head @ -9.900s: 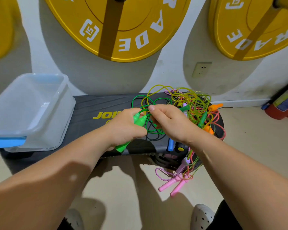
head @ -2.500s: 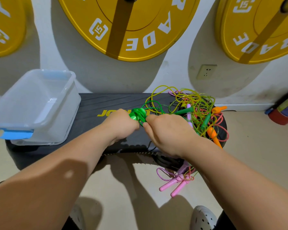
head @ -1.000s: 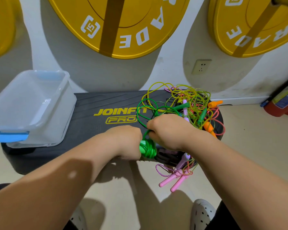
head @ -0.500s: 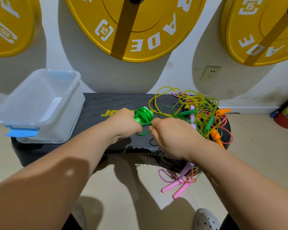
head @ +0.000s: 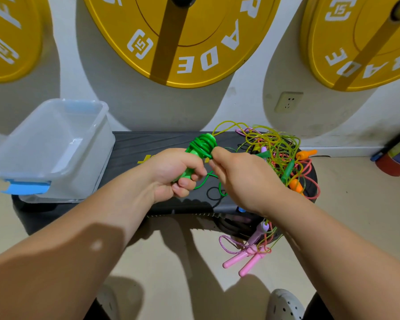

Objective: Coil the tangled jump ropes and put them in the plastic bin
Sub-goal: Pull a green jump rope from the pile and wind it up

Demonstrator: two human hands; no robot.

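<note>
Your left hand [head: 178,174] grips the green jump rope [head: 202,144]; your right hand [head: 243,179] pinches its cord beside the coil. Trailing cord may snag the tangle [head: 273,144] right of that hand, loosening wraps. Plastic bin [head: 95,167]: left of both hands.

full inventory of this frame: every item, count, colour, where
green jump rope: 1, green, mostly coiled round its handles, held above the platform
tangled jump ropes: count unclear, yellow-green, pink, orange, purple, right end of platform, some hanging off its front edge
plastic bin: 1, clear with blue latches, left end of platform
step platform: 1, black, on the floor by the wall
weight plates: 3, yellow, on the wall
wall socket: 1, white, wall at right
fire extinguisher: 1, red, far right, partly cut off
shoes: 2, pale, bottom edge
left hand: grips the green handles
right hand: pinches the green cord beside the coil
</note>
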